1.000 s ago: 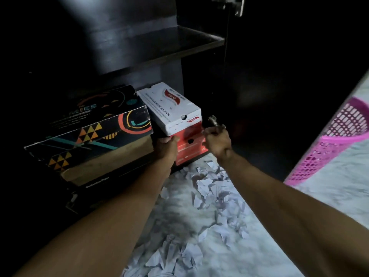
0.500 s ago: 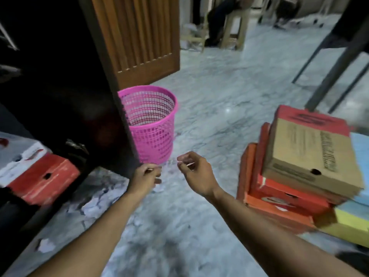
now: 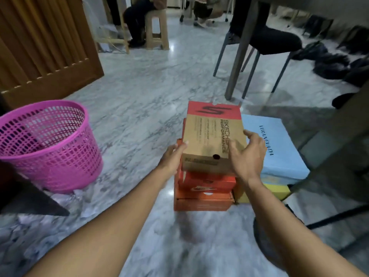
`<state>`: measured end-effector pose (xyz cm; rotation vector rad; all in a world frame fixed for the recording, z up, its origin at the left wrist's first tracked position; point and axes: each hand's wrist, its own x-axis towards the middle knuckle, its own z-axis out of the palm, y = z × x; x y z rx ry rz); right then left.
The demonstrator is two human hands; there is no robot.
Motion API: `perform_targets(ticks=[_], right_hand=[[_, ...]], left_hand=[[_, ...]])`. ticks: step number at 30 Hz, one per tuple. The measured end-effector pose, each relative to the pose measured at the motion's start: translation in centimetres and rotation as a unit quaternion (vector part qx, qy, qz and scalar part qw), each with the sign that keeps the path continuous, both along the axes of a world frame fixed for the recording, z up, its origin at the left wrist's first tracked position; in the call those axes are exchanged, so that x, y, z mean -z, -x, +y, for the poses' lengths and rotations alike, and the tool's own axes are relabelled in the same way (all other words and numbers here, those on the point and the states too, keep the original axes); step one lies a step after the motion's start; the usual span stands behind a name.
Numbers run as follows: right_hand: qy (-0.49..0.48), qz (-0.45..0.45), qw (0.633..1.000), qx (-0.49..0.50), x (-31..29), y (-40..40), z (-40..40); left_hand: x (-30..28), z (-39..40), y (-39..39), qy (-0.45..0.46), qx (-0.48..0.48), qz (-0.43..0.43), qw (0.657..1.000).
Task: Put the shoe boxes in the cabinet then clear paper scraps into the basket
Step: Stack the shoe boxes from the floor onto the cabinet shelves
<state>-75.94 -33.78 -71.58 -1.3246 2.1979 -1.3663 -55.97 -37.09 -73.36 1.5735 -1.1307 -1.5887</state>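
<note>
Brown-and-red shoe box [image 3: 213, 136], printed "SKECHERS PERFORMANCE", is sat on top of a stack of orange shoe boxes [image 3: 203, 193] on the marble floor [image 3: 139, 92], at centre frame, slightly toward 3 o'clock. Left hand [image 3: 172, 156] is laid against the box's left side at 9 o'clock, fingers straight and pressed together, tips touching the lower left edge. Right hand [image 3: 248, 154] is placed on the box's right near corner at 3 o'clock, fingers spread and slightly bent over the lid, thumb on top near the round vent hole; a firm grip cannot be confirmed. Box is seen level, resting on the stack, not lifted. Just beside the stack at 3 o'clock a light blue shoe box [image 3: 279, 148] is stacked on a yellow shoe box [image 3: 277, 191], touching or nearly touching the brown box's right side. Pink mesh basket [image 3: 50, 144] is stood upright at 9 o'clock, well apart from the stack. Paper scraps [image 3: 79, 193] are scattered on the floor at the basket's base, toward 7 o'clock. Dark cabinet edge [image 3: 30, 196] is visible at far 8 o'clock. Wooden door panel [image 3: 46, 43] is at 10 o'clock. Chair legs [image 3: 249, 62] are at 1 o'clock behind the stack; a plastic stool [image 3: 156, 31] with a seated person's legs is at 12 o'clock.
</note>
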Motion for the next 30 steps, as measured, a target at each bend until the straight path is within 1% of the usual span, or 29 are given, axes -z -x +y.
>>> perform_targets(ticks=[2,3,5,8,10,13,15,17,19,21,22,23,24,26,28,30], right_hand=[[-0.097,-0.059,0.993,0.011,1.1,1.9,-0.5],[-0.133,-0.067,0.989,0.008,1.5,2.3,-0.6],[-0.170,-0.048,0.984,0.006,2.2,2.5,-0.7],[-0.160,-0.038,0.986,0.021,2.6,2.0,-0.8],[-0.128,-0.054,0.990,0.029,2.8,1.4,-0.5],[-0.100,-0.097,0.990,0.013,3.1,0.2,0.7],[-0.098,-0.123,0.987,-0.017,3.4,-0.6,1.5],[-0.096,-0.176,0.979,-0.038,4.2,-1.1,1.6],[-0.127,-0.268,0.953,-0.058,4.4,-1.7,1.3],[-0.174,-0.380,0.902,-0.113,4.3,-2.7,0.9],[-0.196,-0.418,0.874,-0.154,4.0,-3.4,0.9],[-0.208,-0.438,0.852,-0.196,3.7,-4.3,1.1],[-0.212,-0.445,0.840,-0.227,3.5,-5.2,1.4],[-0.207,-0.426,0.837,-0.274,3.3,-7.4,2.1],[-0.189,-0.405,0.837,-0.314,2.7,-9.5,3.1],[-0.179,-0.403,0.826,-0.350,1.8,-11.7,4.4]], left_hand=[[0.2,-0.7,1.6,-0.032,0.009,0.008,0.999],[0.6,-1.0,1.9,-0.045,0.009,0.008,0.999],[1.4,-1.2,2.1,-0.047,0.004,-0.001,0.999],[2.4,-1.1,1.5,-0.006,-0.034,-0.001,0.999],[2.7,-0.6,0.6,0.004,-0.053,0.034,0.998],[3.2,0.6,-2.2,0.011,-0.077,0.062,0.995],[3.2,1.8,-4.6,0.022,-0.099,0.058,0.993],[3.1,3.6,-7.0,0.029,-0.110,0.055,0.992],[2.8,5.8,-9.6,0.038,-0.110,0.053,0.992],[2.5,8.3,-12.1,0.043,-0.123,0.056,0.990],[2.1,9.7,-13.3,0.040,-0.134,0.061,0.988],[1.8,11.1,-14.6,0.038,-0.144,0.070,0.986],[1.4,12.6,-15.8,0.038,-0.151,0.081,0.985],[1.0,15.6,-18.7,0.035,-0.140,0.092,0.985],[0.3,18.6,-21.6,0.032,-0.104,0.092,0.990],[-0.8,21.0,-24.3,0.033,-0.083,0.086,0.992]])
